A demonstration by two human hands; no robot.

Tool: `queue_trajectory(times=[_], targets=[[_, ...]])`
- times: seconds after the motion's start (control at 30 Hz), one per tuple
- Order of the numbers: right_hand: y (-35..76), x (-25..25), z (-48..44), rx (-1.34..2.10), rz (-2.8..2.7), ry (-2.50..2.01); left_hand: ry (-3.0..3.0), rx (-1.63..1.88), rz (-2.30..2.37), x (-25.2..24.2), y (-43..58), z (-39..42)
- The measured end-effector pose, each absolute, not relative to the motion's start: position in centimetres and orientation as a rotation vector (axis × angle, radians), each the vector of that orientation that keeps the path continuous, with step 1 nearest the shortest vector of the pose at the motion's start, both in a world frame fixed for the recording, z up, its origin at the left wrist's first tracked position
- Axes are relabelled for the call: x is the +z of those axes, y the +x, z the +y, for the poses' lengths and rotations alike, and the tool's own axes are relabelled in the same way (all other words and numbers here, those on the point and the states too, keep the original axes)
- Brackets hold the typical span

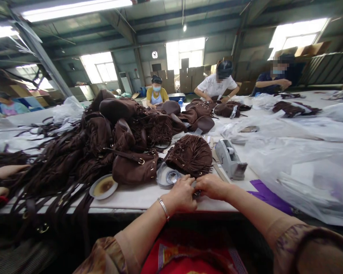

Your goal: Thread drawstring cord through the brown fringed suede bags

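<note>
At the near edge of the table, my left hand (184, 193), with a silver bangle on its wrist, meets my right hand (210, 186). Both sets of fingers are bent round a small dark item between them, too hidden to name. Just beyond them lies a brown fringed bag (190, 155). A clear plastic bag with a coiled strip (171, 177) is left of my left hand. Further left rests a smooth brown bag (135, 167) with a buckled strap.
A large pile of brown bags (103, 125) covers the left. A grey tape dispenser (231, 160) stands right of the fringed bag, near purple cloth (270, 198) and plastic sheets (303, 163). A shallow dish (103, 187) sits front left. Another person's hands (0, 182) show at far left.
</note>
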State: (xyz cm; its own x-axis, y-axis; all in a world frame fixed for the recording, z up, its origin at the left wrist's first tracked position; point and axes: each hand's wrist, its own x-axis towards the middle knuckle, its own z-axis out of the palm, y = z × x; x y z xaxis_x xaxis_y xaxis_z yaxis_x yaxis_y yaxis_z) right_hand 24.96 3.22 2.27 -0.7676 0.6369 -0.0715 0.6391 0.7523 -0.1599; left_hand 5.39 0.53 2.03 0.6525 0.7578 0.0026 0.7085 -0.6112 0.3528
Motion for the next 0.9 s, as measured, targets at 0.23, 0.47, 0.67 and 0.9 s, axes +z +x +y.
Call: queue_trajectory(times=[0.23, 0.47, 0.67, 0.9], targets=[[25.2, 1.6, 1.9, -0.355, 2.953, 1.203, 2.483, 0.475, 1.251, -0.6, 6.7, -0.1], [27.7, 0.6, -0.9, -0.601, 3.422, 1.66, 2.403, 1.064, 1.314, -3.8, 7.1, -1.2], [29.2, -2.3, -3.3, -0.397, 3.074, 2.369, 2.376, 1.225, 1.248, -3.7, 7.6, -1.9], [32.1, -1.2, 0.5, -0.086, 2.281, 2.585, 2.364, 1.185, 1.27, -3.2, 7.9, -2.2]])
